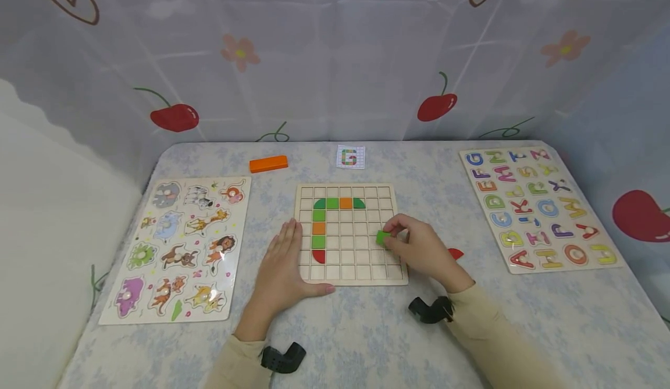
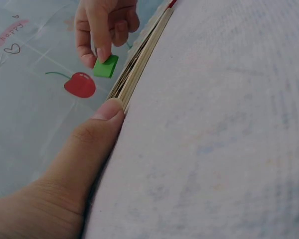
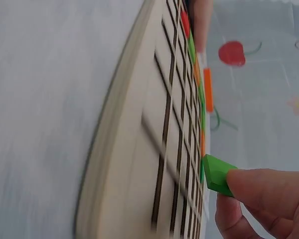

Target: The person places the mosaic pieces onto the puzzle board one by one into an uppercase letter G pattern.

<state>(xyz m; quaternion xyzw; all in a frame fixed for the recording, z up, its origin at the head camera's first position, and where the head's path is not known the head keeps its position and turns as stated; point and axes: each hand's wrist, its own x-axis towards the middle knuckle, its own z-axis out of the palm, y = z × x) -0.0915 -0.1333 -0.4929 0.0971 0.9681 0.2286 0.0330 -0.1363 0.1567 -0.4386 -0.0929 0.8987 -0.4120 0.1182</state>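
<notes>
Blue-patterned tabletop point(image 1: 366, 334): grid board point(image 1: 348, 243) braced by left hand point(image 1: 280, 266), fingers straight at its left edge, presumably against sliding; green square point(image 1: 381, 238) pinched by right hand point(image 1: 425, 248) over board's right side.

The left hand point(image 2: 74, 167) touches the edge of a wooden board point(image 2: 142, 60) with its thumb. Beyond, the right hand point(image 2: 103, 22) pinches a green block point(image 2: 106, 68); a printed cherry point(image 2: 80, 85) marks the pale backdrop point(image 2: 30, 129).
</notes>
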